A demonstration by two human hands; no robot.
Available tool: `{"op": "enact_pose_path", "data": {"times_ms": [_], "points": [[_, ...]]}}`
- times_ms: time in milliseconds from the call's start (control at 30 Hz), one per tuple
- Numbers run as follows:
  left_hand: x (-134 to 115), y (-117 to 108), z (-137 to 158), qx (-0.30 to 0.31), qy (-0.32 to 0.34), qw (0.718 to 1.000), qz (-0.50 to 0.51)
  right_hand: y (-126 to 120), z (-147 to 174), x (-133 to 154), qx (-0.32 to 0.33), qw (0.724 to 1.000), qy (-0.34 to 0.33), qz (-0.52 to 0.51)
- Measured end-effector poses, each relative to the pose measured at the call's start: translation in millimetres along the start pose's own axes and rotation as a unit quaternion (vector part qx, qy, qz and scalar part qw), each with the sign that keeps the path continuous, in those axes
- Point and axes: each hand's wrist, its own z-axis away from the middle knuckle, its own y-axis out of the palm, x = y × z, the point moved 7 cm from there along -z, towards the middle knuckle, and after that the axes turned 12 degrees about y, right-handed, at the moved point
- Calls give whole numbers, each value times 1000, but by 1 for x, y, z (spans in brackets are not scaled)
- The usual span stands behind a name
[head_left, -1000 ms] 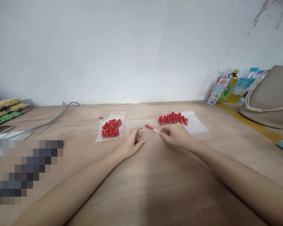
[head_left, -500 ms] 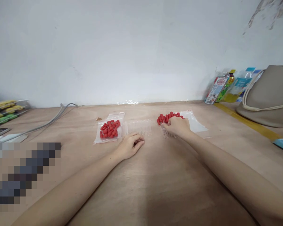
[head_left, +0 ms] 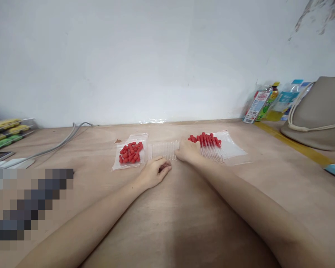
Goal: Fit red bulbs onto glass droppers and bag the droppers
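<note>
My left hand [head_left: 155, 173] rests on the table, fingers loosely curled toward the thumb and nothing showing in them. Just beyond it lies a row of clear glass dropper tubes [head_left: 163, 149], side by side. My right hand [head_left: 189, 150] is at the right end of this row, its fingers bent down and its thumb by the last tubes. What its fingertips hold, if anything, is hidden. Right of it are several droppers with red rubber bulbs [head_left: 208, 139], their glass stems toward me. More red rubber bulbs [head_left: 131, 152] lie on a clear plastic bag [head_left: 117, 163] at the left.
A white plastic bag [head_left: 233, 145] lies under the droppers. Drink bottles [head_left: 283, 102], a carton [head_left: 257, 107] and a beige hat [head_left: 318, 115] stand at the back right. Yellow tape [head_left: 293, 141] crosses the table. A grey cable [head_left: 58, 143] and yellow-green packs [head_left: 9, 132] are at left.
My right hand has moved left from the red-bulbed droppers to the right end of the glass tube row, uncovering the droppers. My left hand has stayed in place.
</note>
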Motion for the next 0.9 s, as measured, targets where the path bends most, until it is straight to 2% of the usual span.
{"op": "enact_pose_path", "data": {"times_ms": [67,133,200,300,467,600,733,833,900], "points": [[6,-17,-1,-41,-23,995,-93,2,-2,1,7,1000,1,-1],[17,-41,-2,-63,-65,972,-217,5,-3,1,17,1000,3,-3],[32,-58,-1,-27,-113,947,-300,7,-3,-1,28,1000,6,-7],[54,-74,4,48,-189,919,-343,7,-2,-2,43,999,8,-16],[57,-72,10,125,-232,887,-379,-3,3,-3,32,999,1,-37],[57,-65,12,157,-249,874,-387,-11,21,-13,-65,992,-52,-93],[60,-66,14,171,-260,861,-402,-15,59,-33,-203,957,-161,-132],[56,-67,13,172,-260,858,-408,-14,79,-47,-230,936,-228,-137],[47,-65,9,149,-235,872,-403,-16,84,-53,-234,927,-249,-152]]}}
